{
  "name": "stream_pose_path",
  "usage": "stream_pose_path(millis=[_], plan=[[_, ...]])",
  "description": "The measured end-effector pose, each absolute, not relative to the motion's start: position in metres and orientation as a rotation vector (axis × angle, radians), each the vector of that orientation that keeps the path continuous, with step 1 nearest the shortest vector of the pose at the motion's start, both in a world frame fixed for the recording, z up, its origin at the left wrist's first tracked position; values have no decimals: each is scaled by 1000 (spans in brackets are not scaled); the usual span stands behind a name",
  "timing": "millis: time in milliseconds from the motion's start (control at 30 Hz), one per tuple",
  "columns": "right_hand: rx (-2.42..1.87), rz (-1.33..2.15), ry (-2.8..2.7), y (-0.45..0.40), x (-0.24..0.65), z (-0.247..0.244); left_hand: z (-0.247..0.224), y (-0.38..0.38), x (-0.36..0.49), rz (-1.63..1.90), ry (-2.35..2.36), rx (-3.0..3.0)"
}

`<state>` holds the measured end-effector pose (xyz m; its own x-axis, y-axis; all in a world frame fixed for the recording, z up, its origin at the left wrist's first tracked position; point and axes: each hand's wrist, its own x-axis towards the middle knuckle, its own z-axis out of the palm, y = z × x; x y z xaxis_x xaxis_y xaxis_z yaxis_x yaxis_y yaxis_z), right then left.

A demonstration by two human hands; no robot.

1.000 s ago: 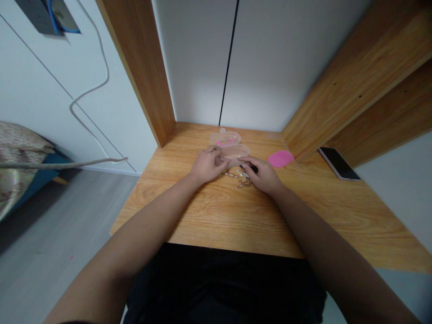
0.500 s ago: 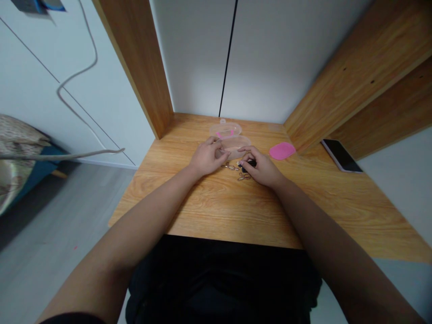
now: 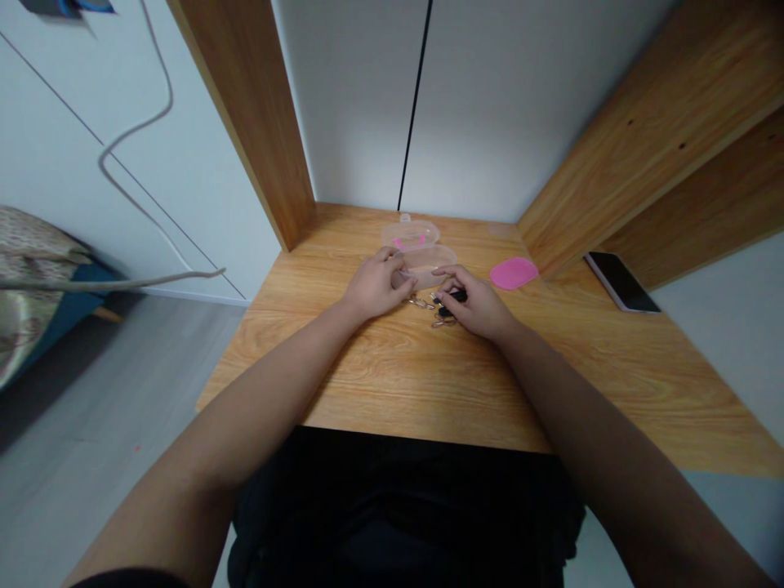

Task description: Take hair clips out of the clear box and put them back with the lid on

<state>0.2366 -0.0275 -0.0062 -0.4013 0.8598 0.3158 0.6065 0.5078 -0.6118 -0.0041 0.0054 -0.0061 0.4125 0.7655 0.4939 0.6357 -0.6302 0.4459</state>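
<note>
The left hand curls against a clear case; the right hand pinches a black thing beside metal clips on the counter.

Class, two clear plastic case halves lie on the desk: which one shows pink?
The farther half, with a pink mark inside; the nearer half, beside the left hand, shows no pink.

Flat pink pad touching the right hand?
No, the flat pink oval pad lies on the light-wood desk with a gap between it and the right hand.
</note>
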Motion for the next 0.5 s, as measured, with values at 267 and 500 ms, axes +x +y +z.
stream_pose_path(millis=[267,500], plan=[[-1212,411,-2144,-30,234,-1,-5,4,-4,1005,1263,2482],[-1263,424,-2130,-36,233,6,-7,5,-3,997,1260,2496]])
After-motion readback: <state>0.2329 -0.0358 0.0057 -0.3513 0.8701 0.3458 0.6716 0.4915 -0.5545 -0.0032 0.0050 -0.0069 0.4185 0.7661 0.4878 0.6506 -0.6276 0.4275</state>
